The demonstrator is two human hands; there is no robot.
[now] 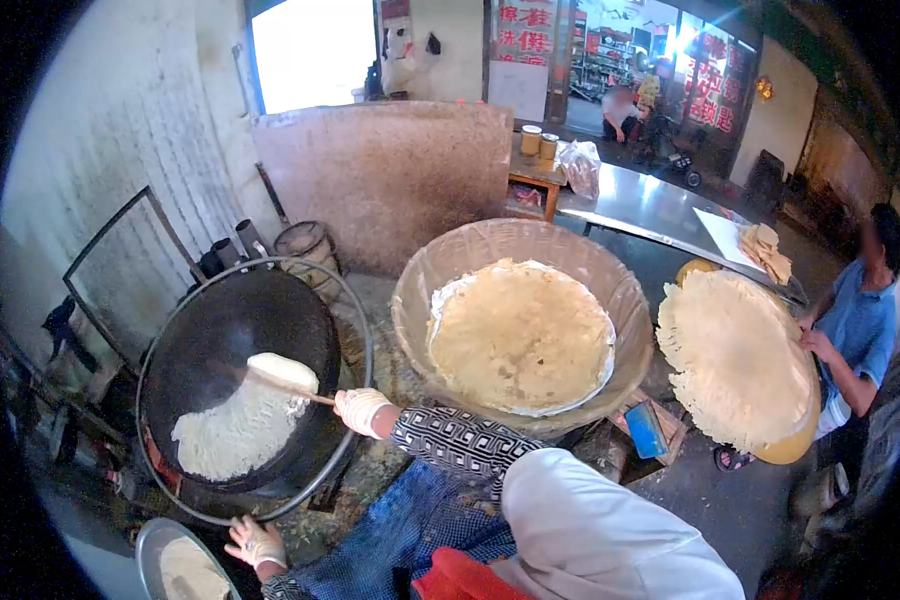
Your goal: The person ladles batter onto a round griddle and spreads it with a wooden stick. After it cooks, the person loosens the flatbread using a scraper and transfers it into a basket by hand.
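Note:
My right hand (364, 411), in a pale glove, is closed around the thin handle of a wooden scraper (323, 400). Its blade lies on the round black griddle (235, 330), partly hidden by batter. Pale batter (232, 440) spreads in a ragged crescent over the griddle's near half, with a thick lump of dough (282, 371) at its upper end. Fingers apart and empty, my left hand (257, 544) is beside the near edge of the metal ring (363, 350) around the griddle. Whether it touches the ring I cannot tell. A metal basin (150, 545) with pale batter stands left of it.
A wide basket (610, 300) holds large thin round pancakes (525, 335). At right, a person in blue (860, 320) holds another big pancake (735, 360) over a round yellow board. Behind are a metal table (630, 200), a brown board (390, 180) and jars (531, 139).

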